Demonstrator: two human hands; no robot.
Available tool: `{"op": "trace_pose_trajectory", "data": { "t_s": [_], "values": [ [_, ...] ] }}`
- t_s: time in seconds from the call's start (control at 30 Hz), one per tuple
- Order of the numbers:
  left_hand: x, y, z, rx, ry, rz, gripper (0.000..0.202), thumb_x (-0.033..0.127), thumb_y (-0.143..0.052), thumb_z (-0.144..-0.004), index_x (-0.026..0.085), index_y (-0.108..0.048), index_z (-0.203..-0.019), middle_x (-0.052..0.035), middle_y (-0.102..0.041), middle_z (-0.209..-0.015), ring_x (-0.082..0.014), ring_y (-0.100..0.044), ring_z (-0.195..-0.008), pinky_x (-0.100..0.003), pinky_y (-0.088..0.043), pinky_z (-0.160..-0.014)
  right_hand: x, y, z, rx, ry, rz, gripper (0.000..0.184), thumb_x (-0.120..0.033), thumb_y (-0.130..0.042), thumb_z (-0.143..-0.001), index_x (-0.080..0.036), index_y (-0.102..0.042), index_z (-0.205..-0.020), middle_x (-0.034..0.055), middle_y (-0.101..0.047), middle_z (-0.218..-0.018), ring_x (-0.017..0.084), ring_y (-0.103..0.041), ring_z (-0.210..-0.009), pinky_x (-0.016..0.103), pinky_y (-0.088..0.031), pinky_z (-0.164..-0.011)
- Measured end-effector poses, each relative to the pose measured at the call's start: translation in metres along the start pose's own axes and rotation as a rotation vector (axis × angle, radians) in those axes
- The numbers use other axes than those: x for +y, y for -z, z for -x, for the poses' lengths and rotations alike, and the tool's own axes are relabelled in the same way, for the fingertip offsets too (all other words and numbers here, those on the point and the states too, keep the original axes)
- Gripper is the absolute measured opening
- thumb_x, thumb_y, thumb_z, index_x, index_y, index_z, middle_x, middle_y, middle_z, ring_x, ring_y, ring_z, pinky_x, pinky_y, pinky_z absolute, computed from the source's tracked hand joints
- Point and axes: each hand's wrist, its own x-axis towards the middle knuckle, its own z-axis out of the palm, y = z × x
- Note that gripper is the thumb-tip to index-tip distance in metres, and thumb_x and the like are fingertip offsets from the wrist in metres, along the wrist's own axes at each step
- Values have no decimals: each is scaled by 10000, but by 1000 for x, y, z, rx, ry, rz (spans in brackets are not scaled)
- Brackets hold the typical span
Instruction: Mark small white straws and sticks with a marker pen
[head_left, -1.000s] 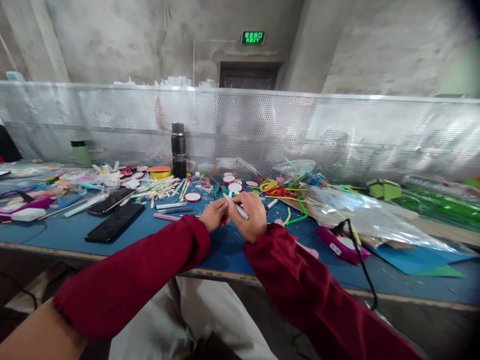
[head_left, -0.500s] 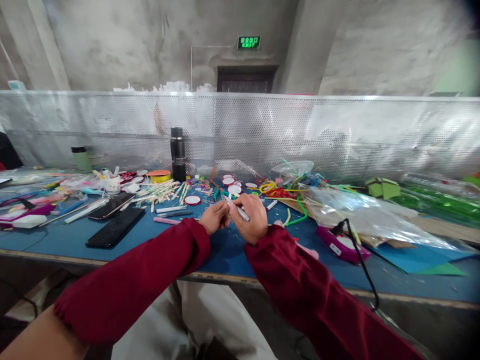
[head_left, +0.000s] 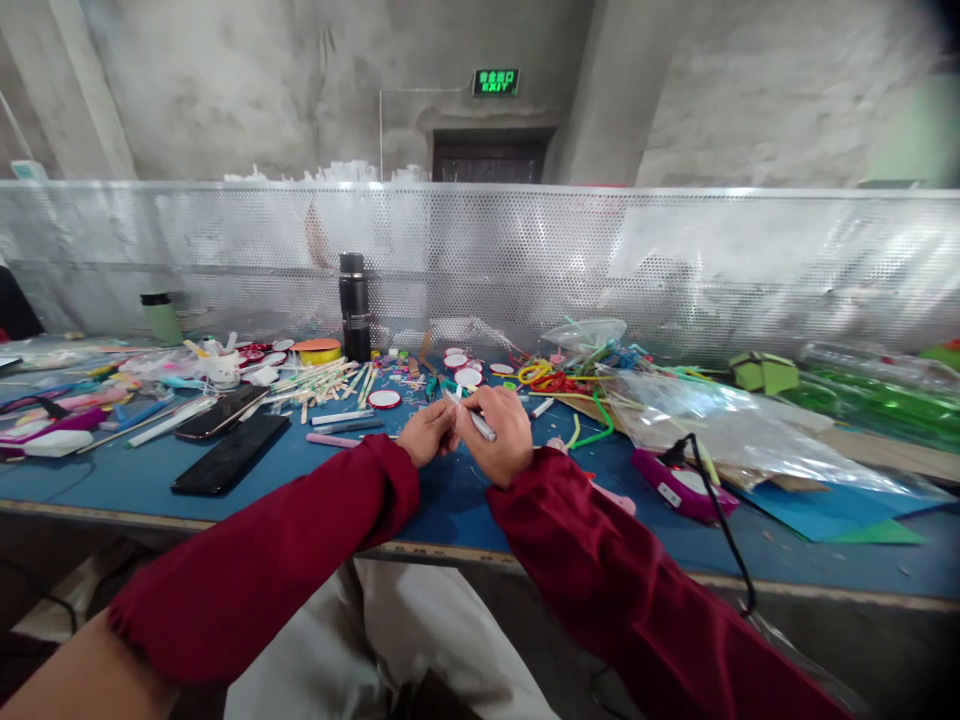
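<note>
— While both wrists lie on the near edge of the blue table [head_left: 135,470], what is in the hands?

— The right hand [head_left: 501,432] is closed round a grey marker pen [head_left: 472,416], its tip slanting up and to the left. The left hand [head_left: 424,432] is curled shut just beside it, fingertips pinched on something too small to make out, close to the pen's tip.

— Any advice for working like that?

— I'd judge that the forearms should rest on the table, so only the fingers move. The pinched piece should sit low and close to the pen, and the pen should be gripped near its tip for control.

— What lies just past the hands?

— A pink pen [head_left: 331,440] and a white marker [head_left: 342,416] to the left, and white discs with red rims [head_left: 385,398] a little further on. A purple glue gun [head_left: 679,484] with a black cord lies to the right, near a crumpled clear plastic bag [head_left: 720,425].

— And further out?

— Two dark phones [head_left: 229,452] to the left, a scatter of wooden sticks [head_left: 322,378], a tangle of coloured pipe cleaners [head_left: 555,380]. Behind them stand a black flask [head_left: 354,305] and a green cup [head_left: 162,317] against the perforated metal screen [head_left: 675,260]. Above it a green exit sign [head_left: 495,82] glows on the concrete wall.
</note>
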Motion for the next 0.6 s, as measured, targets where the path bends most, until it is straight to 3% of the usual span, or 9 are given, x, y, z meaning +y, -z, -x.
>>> {"op": "trace_pose_trajectory", "data": {
  "t_s": [0.27,0.6],
  "values": [
    [-1,1,0,-1,7,-9,585,763,-539,-837,179,-531,-872,44,-520,-520,-79,-414,-406,-230,-296,-394,0,1,-1,21,19,-4,127,-211,-589,-908,-254,-537,-800,5,-634,-707,203,-578,-708,368,-439,-759],
    [-3,2,-1,13,12,-13,650,837,-558,-764,192,-516,-832,44,-526,-520,-89,-436,-416,-223,-301,-388,-2,1,-1,5,30,-25,147,-208,-588,-907,-251,-523,-783,-1,-634,-696,199,-576,-700,380,-426,-774]
  ]
}}
